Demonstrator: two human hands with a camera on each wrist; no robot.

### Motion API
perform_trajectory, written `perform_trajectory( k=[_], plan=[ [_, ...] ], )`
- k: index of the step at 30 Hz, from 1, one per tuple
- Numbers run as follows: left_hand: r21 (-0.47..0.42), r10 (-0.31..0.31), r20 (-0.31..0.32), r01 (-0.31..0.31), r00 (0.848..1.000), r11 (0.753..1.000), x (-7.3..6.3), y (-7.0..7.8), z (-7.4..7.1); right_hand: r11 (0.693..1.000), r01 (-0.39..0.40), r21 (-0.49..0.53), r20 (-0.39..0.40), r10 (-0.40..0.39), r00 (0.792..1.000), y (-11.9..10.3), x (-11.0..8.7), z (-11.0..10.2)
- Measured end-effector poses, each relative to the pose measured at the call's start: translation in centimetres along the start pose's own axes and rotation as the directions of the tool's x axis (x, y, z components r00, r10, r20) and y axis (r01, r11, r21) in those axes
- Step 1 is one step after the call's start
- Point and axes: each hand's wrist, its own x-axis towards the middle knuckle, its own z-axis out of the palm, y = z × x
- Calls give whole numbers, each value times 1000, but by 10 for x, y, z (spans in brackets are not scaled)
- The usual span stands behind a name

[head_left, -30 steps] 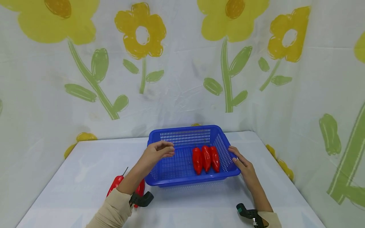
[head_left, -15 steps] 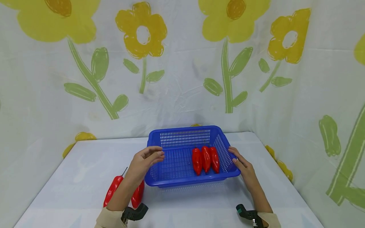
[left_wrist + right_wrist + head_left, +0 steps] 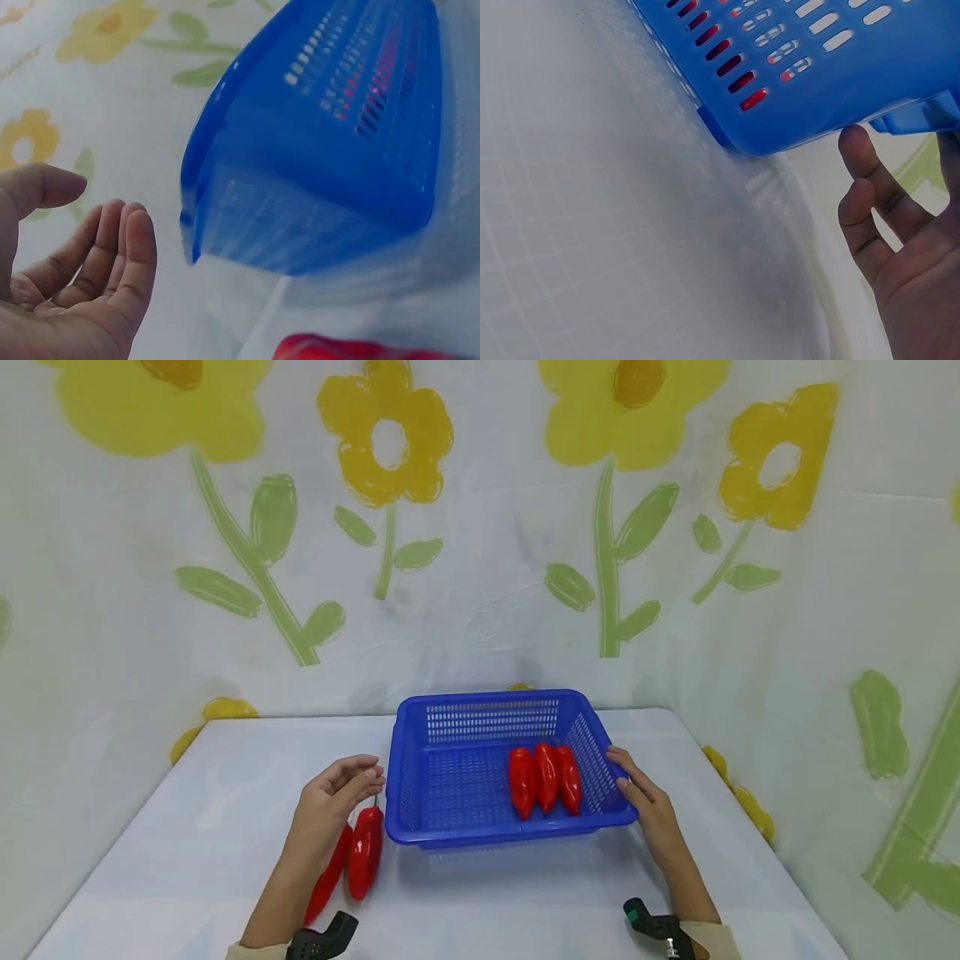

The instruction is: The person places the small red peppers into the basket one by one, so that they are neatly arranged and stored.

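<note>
A blue plastic basket (image 3: 450,837) with slotted walls stands mid-table, and several red chili peppers (image 3: 546,777) lie side by side in its right half. My right hand (image 3: 654,817) holds the basket's right rim; in the right wrist view its fingertips (image 3: 857,150) meet the wall under the rim. My left hand (image 3: 322,814) hovers just left of the basket with nothing in it, fingers loosely bent and thumb apart from them. Under and beside it, two more red chili peppers (image 3: 365,853) lie on the table, one partly hidden by the hand.
The white table (image 3: 187,827) runs back to a white cloth wall (image 3: 480,635) printed with yellow flowers. A second cloth side (image 3: 810,710) rises on the right. Black wrist cameras (image 3: 322,937) are strapped at both wrists.
My left hand has drawn back leftward from over the basket to a place beside its left rim, above the loose chili peppers. The right hand has stayed on the rim.
</note>
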Motion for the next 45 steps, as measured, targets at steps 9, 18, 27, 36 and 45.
perform_trajectory(
  k=[9, 18, 27, 36, 45],
  plan=[
    [89, -12, -90, 20, 996, 996, -2, -10, -17, 1000, -18, -15, -6, 18, 1000, 0, 1, -3],
    [166, -27, -180, 57, 983, 984, -9, -17, -36, 1000, -27, -5, 1, 27, 1000, 0, 0, 0],
    [265, -13, -247, 80, 969, 961, -21, -24, -59, 999, -22, -25, -1, 22, 1000, -3, -1, -3],
    [294, -94, -274, 177, 957, 939, -24, -34, -77, 1000, -16, -19, 14, 16, 1000, -3, -1, -1],
    [335, -148, -236, 223, 960, 916, -26, -44, -80, 1000, -3, 17, 26, 3, 1000, 0, -2, -2]
  ],
)
